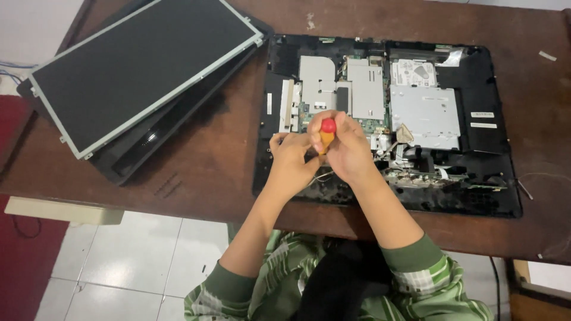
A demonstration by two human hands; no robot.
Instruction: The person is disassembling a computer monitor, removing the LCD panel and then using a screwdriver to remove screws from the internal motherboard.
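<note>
I am gripping a screwdriver (327, 135) with an orange handle and a red cap in my right hand (348, 151), fingers clenched around the handle and the red cap showing at the top. My left hand (290, 159) is pressing against the right from the side, its fingers curled toward the lower part of the tool; I cannot tell whether they are touching the shaft or only steadying it. Both hands are hovering over the left-centre area of an opened laptop base (385, 122), a black shell exposing silver metal shields, a green circuit board and a silver drive on the right. The tip of the screwdriver is hidden behind my hands. The laptop base is lying flat on a brown wooden table (214, 148). To the left of it, a detached display panel (143, 65) is resting tilted on a black lid cover (140, 145). My green patterned sleeves (428, 270) are showing at the table's near edge.
</note>
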